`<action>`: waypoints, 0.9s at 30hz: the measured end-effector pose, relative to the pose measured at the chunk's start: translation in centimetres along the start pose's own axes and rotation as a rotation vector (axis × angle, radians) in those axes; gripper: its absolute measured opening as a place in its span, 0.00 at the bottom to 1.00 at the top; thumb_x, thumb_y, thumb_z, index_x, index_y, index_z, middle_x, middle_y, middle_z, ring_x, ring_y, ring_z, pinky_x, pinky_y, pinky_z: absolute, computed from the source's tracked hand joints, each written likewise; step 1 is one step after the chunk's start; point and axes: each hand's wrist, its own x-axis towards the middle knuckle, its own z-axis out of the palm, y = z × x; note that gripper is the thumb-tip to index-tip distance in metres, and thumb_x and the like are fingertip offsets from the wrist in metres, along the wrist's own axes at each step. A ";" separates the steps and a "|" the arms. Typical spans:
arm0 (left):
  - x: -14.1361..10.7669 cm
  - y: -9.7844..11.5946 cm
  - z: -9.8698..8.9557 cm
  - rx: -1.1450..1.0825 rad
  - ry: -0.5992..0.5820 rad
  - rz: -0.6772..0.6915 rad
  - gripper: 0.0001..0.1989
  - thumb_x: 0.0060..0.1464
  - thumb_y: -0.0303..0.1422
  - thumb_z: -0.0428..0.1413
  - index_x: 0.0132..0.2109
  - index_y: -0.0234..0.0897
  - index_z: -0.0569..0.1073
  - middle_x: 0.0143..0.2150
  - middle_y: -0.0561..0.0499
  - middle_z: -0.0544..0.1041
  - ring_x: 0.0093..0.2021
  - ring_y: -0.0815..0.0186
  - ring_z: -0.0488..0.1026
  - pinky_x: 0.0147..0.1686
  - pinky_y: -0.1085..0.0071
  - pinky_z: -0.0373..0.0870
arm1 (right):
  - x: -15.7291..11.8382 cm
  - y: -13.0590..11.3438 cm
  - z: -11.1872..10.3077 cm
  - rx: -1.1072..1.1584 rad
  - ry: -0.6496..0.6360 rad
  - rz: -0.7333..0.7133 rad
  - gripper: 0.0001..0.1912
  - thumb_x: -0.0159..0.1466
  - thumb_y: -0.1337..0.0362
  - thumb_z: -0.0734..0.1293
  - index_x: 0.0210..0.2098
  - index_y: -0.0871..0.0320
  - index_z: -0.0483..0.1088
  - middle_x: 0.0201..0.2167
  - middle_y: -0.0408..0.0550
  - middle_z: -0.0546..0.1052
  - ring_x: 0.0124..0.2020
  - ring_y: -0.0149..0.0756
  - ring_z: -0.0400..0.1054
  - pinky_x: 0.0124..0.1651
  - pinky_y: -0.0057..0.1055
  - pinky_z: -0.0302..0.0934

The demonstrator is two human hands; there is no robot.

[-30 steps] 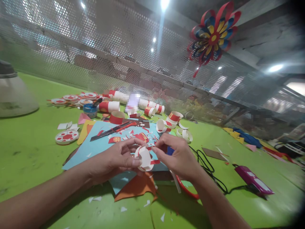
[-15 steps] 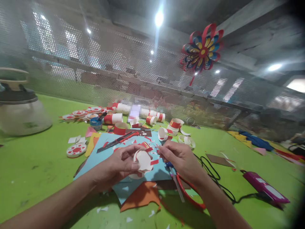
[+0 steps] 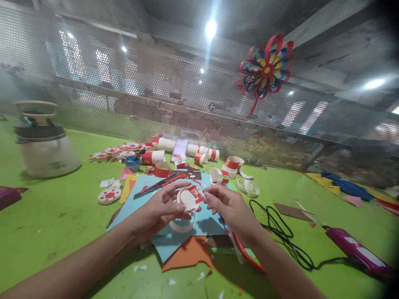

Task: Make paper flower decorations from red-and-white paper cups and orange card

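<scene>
My left hand (image 3: pixel 159 211) grips a small round piece of a white and red paper cup (image 3: pixel 188 200) between thumb and fingers, its pale disc facing me. Red strips stick out on its right side. Close to those strips is my right hand (image 3: pixel 226 205), with thumb and fingertips pinched together; what they hold, if anything, is too small to make out. Below the cup piece a white paper ring (image 3: pixel 183 225) lies on light blue sheets (image 3: pixel 165 245). Red-handled scissors (image 3: pixel 246 257) lie partly hidden under my right forearm, and a black and red cutter (image 3: pixel 158 185) rests behind my left hand.
Cut paper cups (image 3: pixel 152 156) and rings stand along the back, near a blue jar (image 3: pixel 133 162). A red-dotted white disc (image 3: pixel 109 195) lies left. A purple corded tool (image 3: pixel 355 249) is at right; a lidded container (image 3: pixel 50 153) stands far left. A paper flower (image 3: pixel 267 70) hangs above.
The cup piece has turned in my left hand, so more of its red printed side shows. My right hand's fingertips have come nearer to it. The whole view has shifted slightly leftward.
</scene>
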 end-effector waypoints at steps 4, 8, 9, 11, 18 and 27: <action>0.1 -0.3 -0.1 0.078 0.065 0.023 0.24 0.46 0.26 0.63 0.51 0.39 0.70 0.44 0.47 0.73 0.40 0.65 0.73 0.38 0.71 0.68 | 0.4 0.9 0.0 -0.043 0.128 -0.048 0.15 0.61 0.54 0.65 0.35 0.60 0.72 0.29 0.46 0.74 0.28 0.33 0.66 0.30 0.29 0.62; 0.3 -0.7 -0.3 0.133 0.111 0.036 0.24 0.43 0.26 0.65 0.50 0.38 0.71 0.43 0.47 0.74 0.37 0.65 0.73 0.37 0.71 0.67 | 0.1 0.4 0.0 -0.195 0.255 -0.240 0.09 0.61 0.59 0.65 0.31 0.59 0.73 0.30 0.48 0.73 0.31 0.35 0.66 0.33 0.31 0.62; 0.4 -0.8 -0.3 0.150 0.120 0.041 0.25 0.43 0.26 0.65 0.50 0.38 0.71 0.43 0.47 0.75 0.36 0.65 0.74 0.37 0.70 0.67 | -0.1 0.2 0.1 -0.244 0.259 -0.282 0.08 0.62 0.61 0.65 0.30 0.59 0.72 0.29 0.48 0.73 0.31 0.35 0.66 0.34 0.32 0.62; 0.5 -1.0 -0.3 0.177 0.143 0.041 0.26 0.42 0.26 0.66 0.49 0.37 0.70 0.41 0.47 0.75 0.36 0.64 0.74 0.36 0.70 0.67 | -0.3 -0.1 0.2 -0.317 0.262 -0.333 0.09 0.62 0.63 0.64 0.27 0.58 0.71 0.26 0.46 0.72 0.29 0.34 0.65 0.34 0.32 0.60; 0.6 -1.0 -0.3 0.191 0.161 0.020 0.31 0.43 0.28 0.66 0.54 0.34 0.62 0.37 0.44 0.78 0.36 0.59 0.77 0.42 0.62 0.68 | 0.2 0.8 -0.3 -0.379 0.375 -0.316 0.19 0.62 0.61 0.63 0.16 0.57 0.60 0.18 0.41 0.64 0.22 0.31 0.57 0.28 0.31 0.53; 0.3 -0.1 0.3 0.104 0.115 0.043 0.22 0.46 0.26 0.64 0.50 0.32 0.69 0.44 0.43 0.77 0.41 0.60 0.76 0.48 0.64 0.68 | 1.2 1.9 -0.3 -0.208 0.091 -0.134 0.07 0.60 0.65 0.65 0.31 0.61 0.73 0.26 0.47 0.75 0.26 0.30 0.65 0.29 0.28 0.60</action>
